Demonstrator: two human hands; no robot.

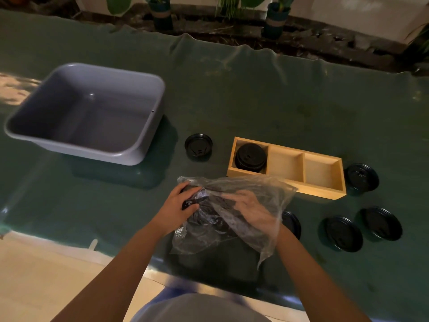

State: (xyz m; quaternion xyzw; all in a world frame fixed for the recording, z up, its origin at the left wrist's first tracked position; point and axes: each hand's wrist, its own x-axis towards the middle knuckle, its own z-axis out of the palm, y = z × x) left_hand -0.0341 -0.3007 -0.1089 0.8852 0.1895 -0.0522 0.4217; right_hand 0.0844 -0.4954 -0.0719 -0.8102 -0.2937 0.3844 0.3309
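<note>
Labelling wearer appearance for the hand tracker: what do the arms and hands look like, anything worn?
Both forearms bare, no sleeves in view. No gloves, watch or rings visible on the left hand or right hand; the clear plastic bag blurs the right one.

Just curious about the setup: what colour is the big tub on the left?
The tub is bluish grey, plain, no pattern; the head view shows it.

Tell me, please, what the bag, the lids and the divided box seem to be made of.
Bag: thin clear plastic film, glossy; it crinkles and glints, and dark contents show through it.
Lids: probably moulded plastic, black with a soft sheen and raised rims.
Box: pale wood, possibly bamboo, with a matte finish; it is built from flat boards that meet at square corners.
</note>
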